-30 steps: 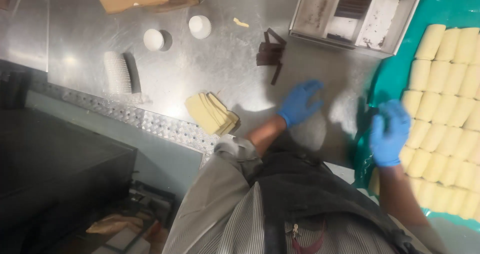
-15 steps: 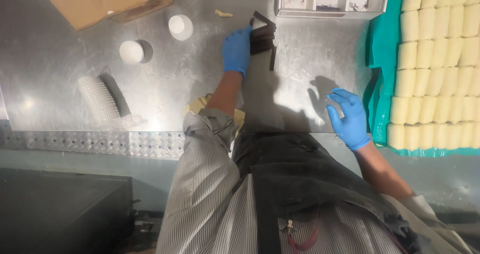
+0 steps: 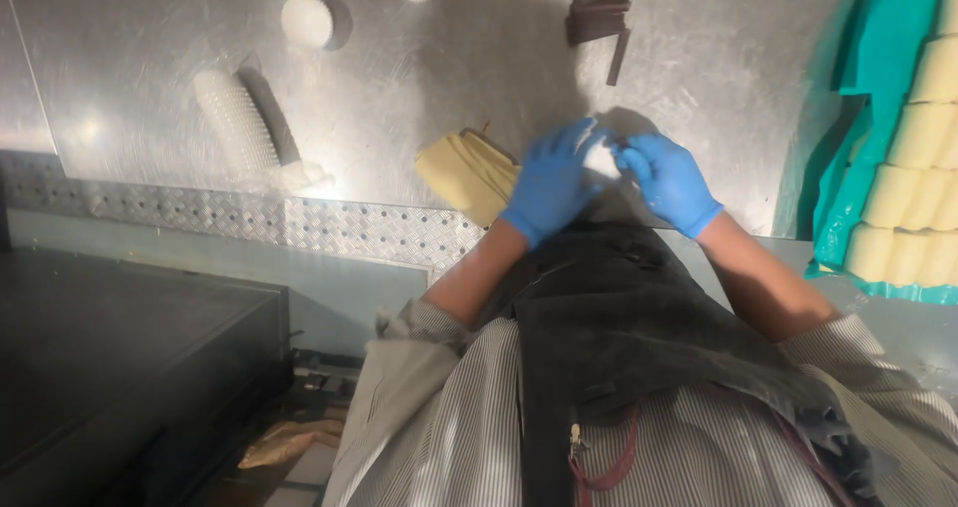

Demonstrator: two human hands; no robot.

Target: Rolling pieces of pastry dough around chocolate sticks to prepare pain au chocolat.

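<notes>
Both my hands wear blue gloves and meet over the near edge of the steel table (image 3: pixel 419 68). My left hand (image 3: pixel 549 183) and my right hand (image 3: pixel 669 180) together pinch a small white piece (image 3: pixel 602 158) between their fingertips. Just left of my left hand lies a stack of pale yellow folded sheets (image 3: pixel 464 173). A stack of dark brown strips (image 3: pixel 599 8) lies farther back on the table.
A long stack of white paper cups (image 3: pixel 238 120) lies on its side at the left, with two round white cup stacks (image 3: pixel 305 20) behind it. At the right, rows of pale yellow blocks (image 3: pixel 913 188) rest on a teal sheet (image 3: pixel 878 48). A dark cabinet (image 3: pixel 120 367) stands below left.
My left hand pulled back from the dark brown strips to the table's near edge. My right hand moved left to meet it, and both now hold the white piece.
</notes>
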